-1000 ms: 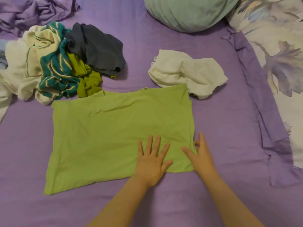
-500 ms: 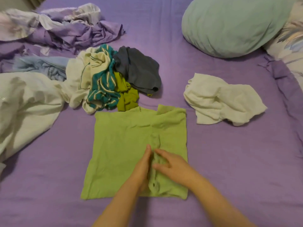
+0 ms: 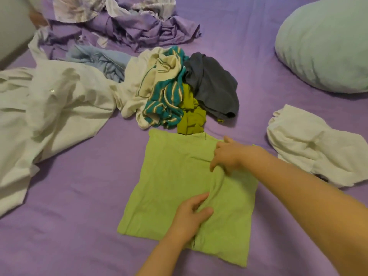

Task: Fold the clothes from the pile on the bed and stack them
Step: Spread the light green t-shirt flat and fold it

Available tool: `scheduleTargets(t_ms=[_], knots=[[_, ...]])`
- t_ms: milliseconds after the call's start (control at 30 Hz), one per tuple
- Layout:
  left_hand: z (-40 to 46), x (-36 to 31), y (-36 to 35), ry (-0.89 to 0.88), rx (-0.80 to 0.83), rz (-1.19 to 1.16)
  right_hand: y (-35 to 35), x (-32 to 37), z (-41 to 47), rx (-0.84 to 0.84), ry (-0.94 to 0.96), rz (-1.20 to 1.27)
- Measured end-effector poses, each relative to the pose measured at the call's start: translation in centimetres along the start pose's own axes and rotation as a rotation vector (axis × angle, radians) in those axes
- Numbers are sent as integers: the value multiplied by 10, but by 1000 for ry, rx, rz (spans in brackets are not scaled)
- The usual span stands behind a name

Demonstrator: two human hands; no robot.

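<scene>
Green shirt [image 3: 175, 176], hands [image 3: 227, 156] now apart.

A bedroom in a home is shown: a bed [image 3: 79, 196] is covered by a purple sheet, a pale green pillow [image 3: 326, 48] is laid at its far right, and crumpled bedding [image 3: 127, 26] and clothes [image 3: 179, 90] are strewn across it.

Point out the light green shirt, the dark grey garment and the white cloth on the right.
light green shirt [image 3: 171, 188]: head view, flat left half.
dark grey garment [image 3: 214, 86]: head view, middle.
white cloth [image 3: 310, 144]: head view, centre.
</scene>
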State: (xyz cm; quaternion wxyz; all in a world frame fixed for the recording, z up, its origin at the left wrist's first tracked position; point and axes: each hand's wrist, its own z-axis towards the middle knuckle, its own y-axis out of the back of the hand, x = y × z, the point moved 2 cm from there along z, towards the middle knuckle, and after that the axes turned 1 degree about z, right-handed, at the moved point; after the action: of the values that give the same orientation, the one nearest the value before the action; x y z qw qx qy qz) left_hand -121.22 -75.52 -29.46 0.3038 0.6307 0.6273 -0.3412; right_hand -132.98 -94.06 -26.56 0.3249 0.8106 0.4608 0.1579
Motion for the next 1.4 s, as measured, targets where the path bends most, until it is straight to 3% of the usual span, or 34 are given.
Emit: scheduleTargets(t_ms=[200, 467, 667, 767, 833, 900, 1000, 1067, 1167, 1300, 1400], knots=[[-18, -4, 53, 49, -24, -60, 25, -32, -5, 28, -84, 35], [-26, -10, 140, -6, -268, 144, 117, 29, 58, -491, -77, 67], [-14, -6, 170, -96, -382, 408, 116, 64, 97, -648, -166, 87], [-11, -7, 171, -214, -510, 837, 97, 76, 91, -796, -238, 295], [-10, -15, 158, -499, -455, 1095, 70, 92, 74, -884, -289, 455], [0, -17, 144, -666, -288, 1376, 30, 114, 52, -933, -368, 574], [24, -4, 151, -497, -39, 1657, -39, 142, 24, -824, -433, 555], [37, 10, 162, -417, 22, 1714, -72, 149, 14, -731, -444, 488], [32, 7, 160, -467, -12, 1735, -86, 152, 2, -686, -499, 513], [-9, 14, 146, -828, 151, 1733, -95, 187, -25, -668, -346, 613], [-24, 25, 144, -694, 262, 1472, -110, 212, -40, -664, -263, 865]])
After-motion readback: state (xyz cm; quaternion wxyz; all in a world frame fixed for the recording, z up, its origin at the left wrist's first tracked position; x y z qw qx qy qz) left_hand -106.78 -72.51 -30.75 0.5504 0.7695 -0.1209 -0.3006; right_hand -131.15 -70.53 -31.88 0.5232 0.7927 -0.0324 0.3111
